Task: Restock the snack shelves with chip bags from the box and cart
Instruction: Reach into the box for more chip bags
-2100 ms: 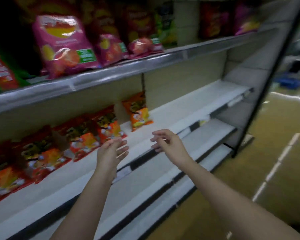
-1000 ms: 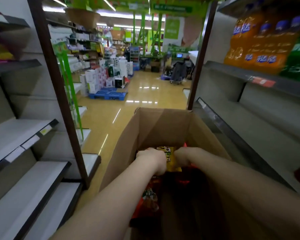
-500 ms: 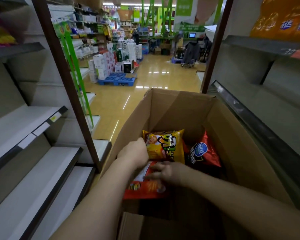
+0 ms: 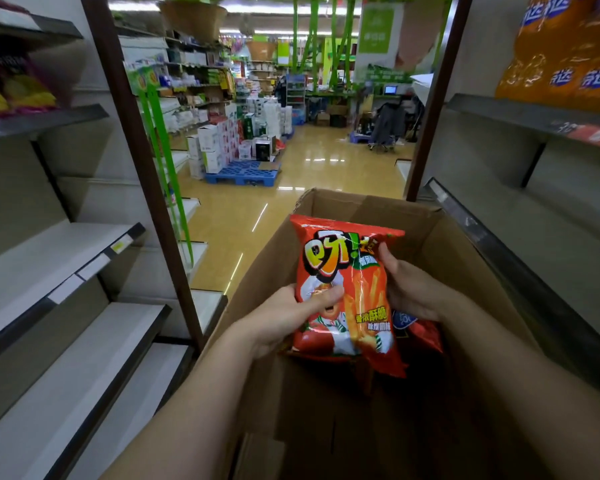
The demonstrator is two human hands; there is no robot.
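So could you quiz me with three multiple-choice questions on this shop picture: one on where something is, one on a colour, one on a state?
1. Where is the held chip bag?
A. over the open cardboard box
B. on a shelf
C. on the floor

2. What is its main colour?
A. blue
B. red-orange
C. green

3. How is it held?
A. left hand only
B. right hand only
C. both hands

Answers: 1 A, the box walls surround it below; 2 B, the front is red-orange; 3 C, fingers grip each side.

My cardboard box (image 4: 465, 271) sits open in the aisle, another red bag (image 4: 421, 332) inside; left shelves (image 4: 49, 265) bare, yellow bags (image 4: 18, 95) up top.
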